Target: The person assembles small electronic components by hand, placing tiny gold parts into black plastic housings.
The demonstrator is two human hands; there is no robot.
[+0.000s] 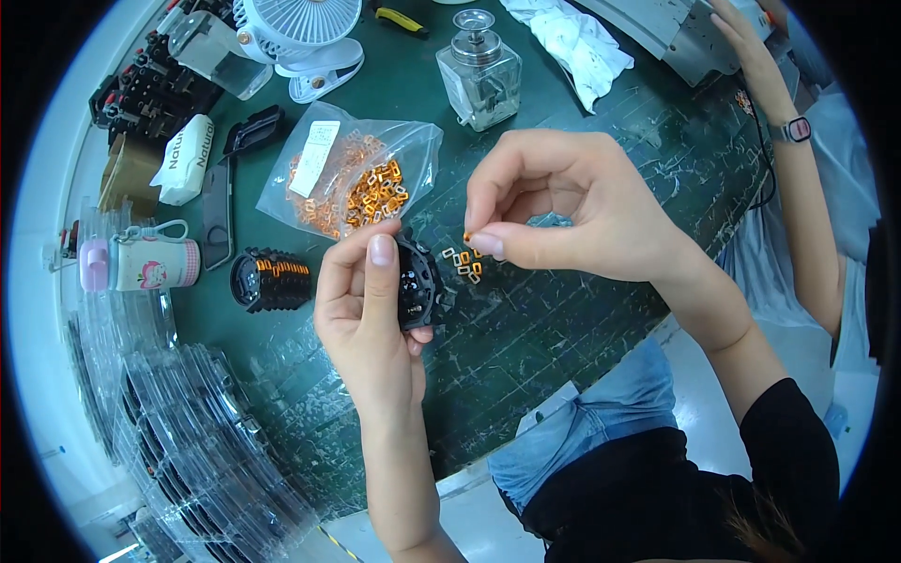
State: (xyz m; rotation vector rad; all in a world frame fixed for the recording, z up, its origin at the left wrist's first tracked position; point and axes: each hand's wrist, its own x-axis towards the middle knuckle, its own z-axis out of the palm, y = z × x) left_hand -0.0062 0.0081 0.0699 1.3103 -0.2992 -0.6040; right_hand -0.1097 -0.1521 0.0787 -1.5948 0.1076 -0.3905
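My left hand [366, 305] is closed round a black ribbed ring-shaped part [419, 286], tilted so that its hollow inside shows. To its right, my right hand [572, 206] pinches a tiny orange piece [467, 237] between thumb and forefinger. Below that pinch, several small orange and silver rectangular rings [462, 263] lie loose on the green mat. A clear plastic bag [427, 150] full of the same kind of rings lies just beyond my left hand. Left of that hand, a second black ribbed cylinder [270, 280] carries a row of orange rings.
A glass pump bottle [479, 75], a white fan [300, 38] and a white cloth [572, 47] are at the back. Phone [218, 214], tissue pack [183, 161] and flask [150, 263] line the left, above stacked clear trays [197, 450]. Another person's arm [774, 103] reaches in at right.
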